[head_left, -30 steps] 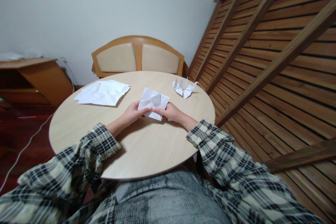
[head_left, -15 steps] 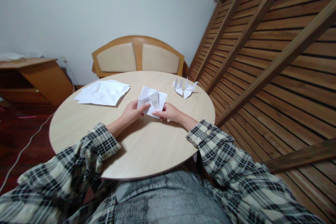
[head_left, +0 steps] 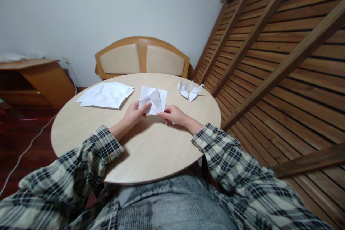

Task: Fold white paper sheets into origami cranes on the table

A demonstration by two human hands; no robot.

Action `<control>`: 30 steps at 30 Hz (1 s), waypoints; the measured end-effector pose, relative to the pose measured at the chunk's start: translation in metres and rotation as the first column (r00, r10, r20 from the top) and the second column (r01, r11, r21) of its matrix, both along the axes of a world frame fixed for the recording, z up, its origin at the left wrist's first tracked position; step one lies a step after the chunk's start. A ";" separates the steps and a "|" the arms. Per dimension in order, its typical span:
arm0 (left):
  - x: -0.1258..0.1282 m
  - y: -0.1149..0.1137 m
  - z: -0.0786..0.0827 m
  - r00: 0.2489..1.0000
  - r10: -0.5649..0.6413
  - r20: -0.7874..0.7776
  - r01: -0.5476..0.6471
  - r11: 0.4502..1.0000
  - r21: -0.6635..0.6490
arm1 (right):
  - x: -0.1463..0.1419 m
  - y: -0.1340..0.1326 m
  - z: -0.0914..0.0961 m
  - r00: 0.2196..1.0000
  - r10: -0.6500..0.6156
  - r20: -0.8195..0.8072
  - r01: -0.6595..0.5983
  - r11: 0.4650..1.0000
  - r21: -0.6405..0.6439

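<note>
Both hands hold a partly folded white paper sheet (head_left: 153,100) just above the round light-wood table (head_left: 151,151). My left hand (head_left: 135,113) pinches the sheet's left lower corner with thumb on top. At the sheet's right lower edge my right hand (head_left: 172,114) grips it with curled fingers. The sheet shows several creases and a raised flap in its middle.
A loose pile of white paper sheets (head_left: 105,95) lies at the table's left rear. Two small folded paper cranes (head_left: 189,90) stand at the right rear. A padded wooden chair back (head_left: 141,58) faces me; slatted wooden stairs (head_left: 272,54) rise on the right.
The sheet has been turned and lifted slightly away from me, now standing squarer and further back. Both hands shifted with it, keeping their grip.
</note>
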State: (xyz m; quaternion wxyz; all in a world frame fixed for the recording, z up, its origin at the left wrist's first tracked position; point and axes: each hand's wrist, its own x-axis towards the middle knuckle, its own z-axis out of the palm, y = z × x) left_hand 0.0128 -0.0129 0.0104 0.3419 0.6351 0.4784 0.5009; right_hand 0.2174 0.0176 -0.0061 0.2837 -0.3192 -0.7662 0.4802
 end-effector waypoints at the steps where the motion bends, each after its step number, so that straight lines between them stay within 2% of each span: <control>1: 0.000 0.001 -0.001 1.000 0.004 0.003 -0.004 1.000 0.008 | 0.000 -0.001 0.000 1.000 -0.009 -0.006 0.009 1.000 0.005; 8: -0.003 0.006 -0.006 1.000 0.024 0.000 -0.024 0.999 0.023 | -0.003 -0.002 0.001 0.999 -0.022 -0.032 0.022 1.000 0.009; 19: -0.002 0.010 -0.012 0.989 0.091 0.116 -0.093 0.996 0.007 | -0.003 -0.002 0.001 0.999 -0.053 0.003 0.053 0.998 0.033; 26: 0.000 0.006 -0.006 0.992 0.042 0.119 -0.045 0.999 0.020 | -0.002 -0.003 0.001 0.999 -0.043 -0.003 0.043 0.998 0.046; 30: 0.001 0.002 -0.001 0.993 0.015 0.114 -0.013 1.000 -0.017 | -0.002 -0.001 -0.001 0.999 -0.042 -0.022 0.043 0.998 0.045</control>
